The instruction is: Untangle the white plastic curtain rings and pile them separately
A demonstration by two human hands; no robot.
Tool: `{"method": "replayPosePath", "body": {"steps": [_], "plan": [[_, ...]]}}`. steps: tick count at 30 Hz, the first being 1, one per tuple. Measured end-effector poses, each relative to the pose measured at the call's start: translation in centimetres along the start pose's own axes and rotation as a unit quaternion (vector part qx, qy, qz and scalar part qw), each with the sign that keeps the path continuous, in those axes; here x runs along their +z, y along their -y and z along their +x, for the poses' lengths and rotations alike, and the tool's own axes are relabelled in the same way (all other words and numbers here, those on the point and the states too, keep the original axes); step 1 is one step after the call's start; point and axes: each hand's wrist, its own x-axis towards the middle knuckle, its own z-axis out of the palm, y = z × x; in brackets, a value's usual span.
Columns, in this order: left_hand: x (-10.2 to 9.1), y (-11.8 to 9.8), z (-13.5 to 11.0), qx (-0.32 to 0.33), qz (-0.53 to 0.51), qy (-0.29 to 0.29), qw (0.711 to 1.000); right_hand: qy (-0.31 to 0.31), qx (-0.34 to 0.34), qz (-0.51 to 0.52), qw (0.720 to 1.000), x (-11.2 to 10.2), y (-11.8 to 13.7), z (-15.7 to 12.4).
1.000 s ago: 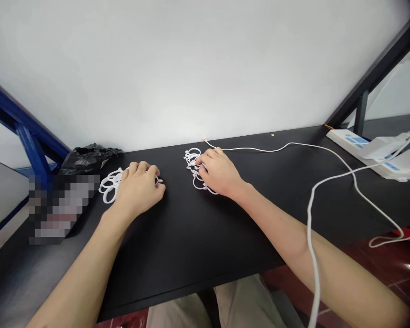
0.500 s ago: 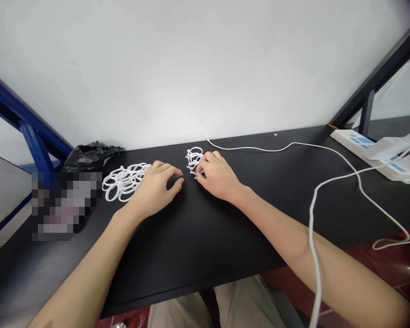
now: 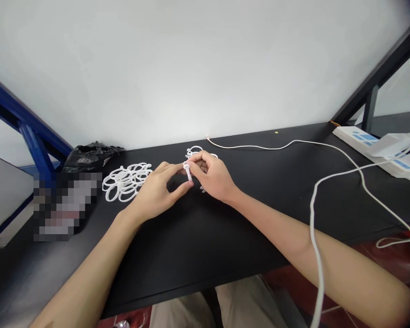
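The left hand [image 3: 154, 190] and right hand [image 3: 212, 176] are pinching one slim white knob-topped plastic-looking piece [image 3: 187, 170] between them; a pile of white rings [image 3: 125, 180] is lying just beside the left hand.

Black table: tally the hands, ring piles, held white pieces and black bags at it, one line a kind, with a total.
Hands: 2 (left hand, right hand)
Ring piles: 2 (left pile; right pile, partly hidden)
Held white piece: 1
Black bag: 1
Total: 6, counting each pile as one.
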Motion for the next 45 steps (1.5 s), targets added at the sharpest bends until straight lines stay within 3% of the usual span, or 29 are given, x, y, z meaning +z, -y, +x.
{"method": "replayPosePath", "body": {"steps": [4,12,22,28,39,45], "plan": [[0.0,-0.1,0.0,-0.015,-0.013,-0.006,1.0,-0.011,0.004,0.017,1.0,0.1,-0.2,0.0],[0.3,0.0,0.1,-0.053,-0.045,0.009,0.998,-0.016,-0.042,-0.048,0.998,0.0,-0.4,-0.1],[0.1,0.0,0.2,-0.031,-0.02,-0.034,0.999,0.016,-0.156,-0.131,0.979,-0.2,-0.3,-0.5],[-0.1,0.2,0.3,0.012,0.016,-0.041,0.999,0.021,-0.141,-0.171,0.975,-0.3,-0.6,-0.3],[-0.9,0.2,0.1,0.032,0.039,-0.048,0.998,0.036,-0.124,-0.121,0.984,-0.4,-0.3,-0.1],[-1.6,1.4,-3.0,-0.006,0.131,-0.137,0.982,0.022,-0.084,-0.185,0.979,-0.8,-0.5,0.0]]}}
